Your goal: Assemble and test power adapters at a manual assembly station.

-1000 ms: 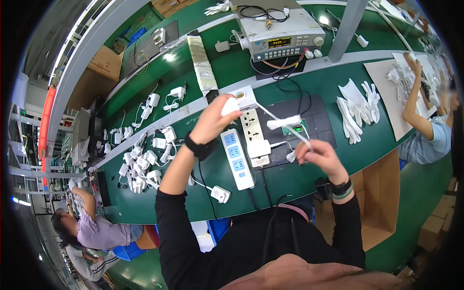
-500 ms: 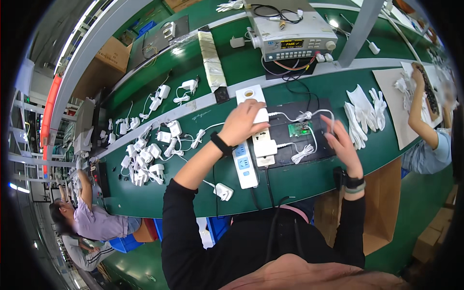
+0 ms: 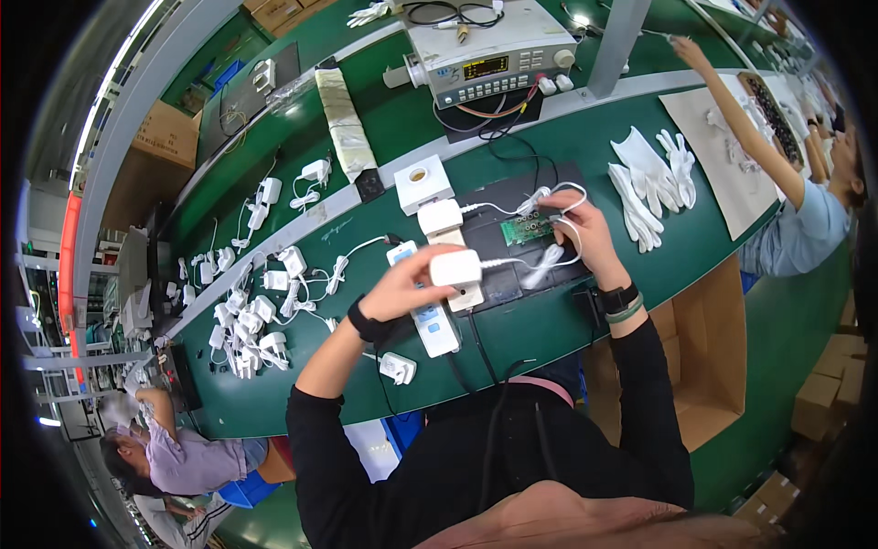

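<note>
My left hand [image 3: 412, 285] grips a white power adapter [image 3: 455, 268] between thumb and fingers, above the white socket block on the power strip [image 3: 435, 331]. Another white adapter [image 3: 441, 216] sits in the sockets just beyond it. My right hand [image 3: 590, 240] is closed on a white cable end at the right edge of a small green circuit board [image 3: 529, 231]; the fingers hide the plug's tip. The board lies on a black mat [image 3: 494, 194]. A tied white cable bundle [image 3: 546, 263] hangs below the board, and the far adapter's cable also runs to the board.
Many white adapters with cables [image 3: 247, 322] are heaped on the left. A bench meter [image 3: 494, 69] stands at the back; white gloves [image 3: 651, 178] lie right. One loose adapter [image 3: 397, 368] is near the front edge. A co-worker's arm [image 3: 745, 123] reaches across at far right.
My left hand has left the far adapter and taken hold of the near one. My right hand has moved in to the board's edge. The board's green light no longer shows.
</note>
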Motion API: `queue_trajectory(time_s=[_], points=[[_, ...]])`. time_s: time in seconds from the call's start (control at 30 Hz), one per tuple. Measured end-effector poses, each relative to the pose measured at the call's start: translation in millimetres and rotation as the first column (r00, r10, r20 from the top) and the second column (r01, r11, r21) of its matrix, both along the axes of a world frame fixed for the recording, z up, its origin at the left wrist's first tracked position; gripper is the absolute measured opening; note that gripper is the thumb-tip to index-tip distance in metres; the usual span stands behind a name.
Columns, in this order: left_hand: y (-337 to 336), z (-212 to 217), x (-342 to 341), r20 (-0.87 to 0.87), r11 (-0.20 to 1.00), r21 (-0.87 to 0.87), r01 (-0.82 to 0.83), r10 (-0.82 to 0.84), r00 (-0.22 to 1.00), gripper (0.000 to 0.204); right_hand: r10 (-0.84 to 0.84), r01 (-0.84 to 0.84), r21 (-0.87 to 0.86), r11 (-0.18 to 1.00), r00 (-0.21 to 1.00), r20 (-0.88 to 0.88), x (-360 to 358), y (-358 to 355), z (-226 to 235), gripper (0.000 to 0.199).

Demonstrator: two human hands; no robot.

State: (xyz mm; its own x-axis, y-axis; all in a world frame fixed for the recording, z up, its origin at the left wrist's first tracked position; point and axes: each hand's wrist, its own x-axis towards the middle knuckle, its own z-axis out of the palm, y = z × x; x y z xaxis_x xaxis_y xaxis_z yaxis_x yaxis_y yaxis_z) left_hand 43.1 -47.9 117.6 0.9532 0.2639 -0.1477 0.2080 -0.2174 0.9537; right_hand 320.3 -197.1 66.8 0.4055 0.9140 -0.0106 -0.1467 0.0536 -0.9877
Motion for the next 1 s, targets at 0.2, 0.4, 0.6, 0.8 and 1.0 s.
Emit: queue_trajectory(time_s=[0.2,0.4,0.6,0.8,1.0], points=[[83.4,57.8,1.5,0.416,0.865,-0.354,-0.355,0.486,0.768,0.059,0.023,-0.009,-0.055,0.998,0.968,0.25,-1.7,10.2,-1.7,0.027],[158.4,79.3,35.4,0.529,0.746,-0.063,-0.663,0.589,0.612,0.057,-0.057,-0.023,0.086,0.996,0.581,0.812,-13.2,16.5,-4.8,0.03],[246.7,26.1,24.2,0.185,0.501,0.616,-0.608,0.658,0.73,0.04,0.049,0.008,-0.087,0.996,0.773,0.633,-14.3,11.4,-9.4,0.032],[280.3,-49.0,-3.8,-0.255,0.337,0.938,-0.084,0.831,0.494,0.034,0.007,0.037,-0.059,0.998,0.79,0.614,-20.1,12.1,-7.2,0.031],[263.6,-50.0,-23.6,-0.268,0.488,0.839,-0.239,0.755,0.599,0.031,0.009,0.01,-0.029,1.0,0.802,0.598,-13.3,3.9,-2.2,0.034]])
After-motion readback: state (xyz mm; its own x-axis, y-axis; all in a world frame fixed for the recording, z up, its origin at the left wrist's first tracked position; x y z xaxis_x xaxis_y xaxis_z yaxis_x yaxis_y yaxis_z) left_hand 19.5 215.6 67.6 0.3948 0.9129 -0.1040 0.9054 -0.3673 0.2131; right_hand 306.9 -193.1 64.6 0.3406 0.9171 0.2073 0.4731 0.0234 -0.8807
